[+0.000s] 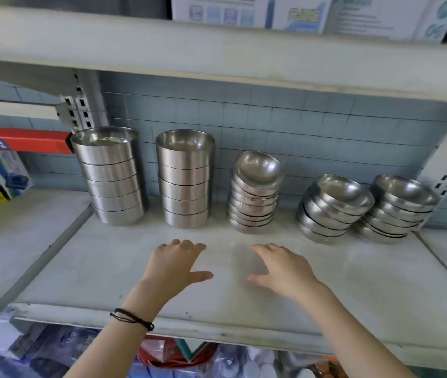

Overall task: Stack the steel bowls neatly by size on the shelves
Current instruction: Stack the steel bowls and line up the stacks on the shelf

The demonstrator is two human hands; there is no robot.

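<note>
Left hand (174,264), right hand (285,268) above shelf (108,282), fingers spread, holding nothing; square leaning bowl stack (331,211) from both sides.

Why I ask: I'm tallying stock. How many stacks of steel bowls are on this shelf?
5: leftmost tall stack, second tall stack beside it, leaning middle stack, fourth stack, rightmost stack. None seems hidden.

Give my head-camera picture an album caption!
Left hand and right hand, both open, before five steel bowl stacks on a shelf.

Single head-worn wide-angle view, facing forward and slightly down, close to the shelf (353,282)
</note>
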